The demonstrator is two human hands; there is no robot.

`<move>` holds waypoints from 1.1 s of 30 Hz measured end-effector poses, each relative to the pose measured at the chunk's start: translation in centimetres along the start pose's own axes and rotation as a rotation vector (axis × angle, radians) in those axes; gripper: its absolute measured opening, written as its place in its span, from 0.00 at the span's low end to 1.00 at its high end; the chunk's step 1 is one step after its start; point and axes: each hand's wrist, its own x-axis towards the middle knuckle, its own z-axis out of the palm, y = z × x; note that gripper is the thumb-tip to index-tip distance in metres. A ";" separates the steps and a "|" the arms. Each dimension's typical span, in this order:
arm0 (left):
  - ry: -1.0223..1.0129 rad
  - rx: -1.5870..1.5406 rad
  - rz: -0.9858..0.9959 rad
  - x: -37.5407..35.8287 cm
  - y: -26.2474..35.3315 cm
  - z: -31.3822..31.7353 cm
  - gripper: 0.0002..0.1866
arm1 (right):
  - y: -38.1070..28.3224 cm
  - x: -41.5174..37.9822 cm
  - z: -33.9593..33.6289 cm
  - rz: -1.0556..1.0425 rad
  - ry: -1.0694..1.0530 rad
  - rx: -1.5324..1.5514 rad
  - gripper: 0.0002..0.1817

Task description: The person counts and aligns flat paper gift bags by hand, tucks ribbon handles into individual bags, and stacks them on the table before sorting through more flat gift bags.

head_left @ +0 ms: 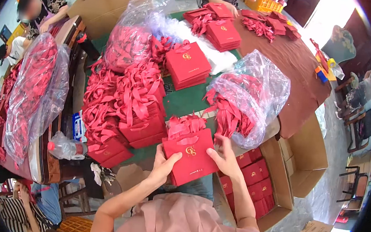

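Between my two hands is a stack of red paper gift bags (189,158) with a gold logo and red ribbon handles bunched at the top. My left hand (164,163) grips the stack's left side, its thumb on the front. Gripping the right edge is my right hand (225,158), thumb also on the front face. Just beyond, a clear plastic sack (265,96) spills red ribbons (229,115). To the left stand upright bundles of red bags (143,132) topped with looped ribbons (133,92).
Neat red bag stacks (188,66) lie on the green tabletop (186,105). An open cardboard box (282,184) holding red bags stands by my right arm. A plastic bottle (66,148) lies left. Other people work around, one person's hand (232,9) at the far table.
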 end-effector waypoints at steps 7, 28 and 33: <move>-0.024 0.101 0.338 3.8 3.2 3.3 0.32 | 1.7 7.1 0.0 0.416 -0.224 0.812 0.40; 0.192 0.368 0.328 16.3 -4.7 5.7 0.43 | 6.6 20.5 -2.1 0.014 0.074 0.114 0.22; 0.289 0.604 0.218 16.0 -3.8 7.1 0.47 | 3.3 18.6 -1.1 -0.176 0.404 -0.757 0.23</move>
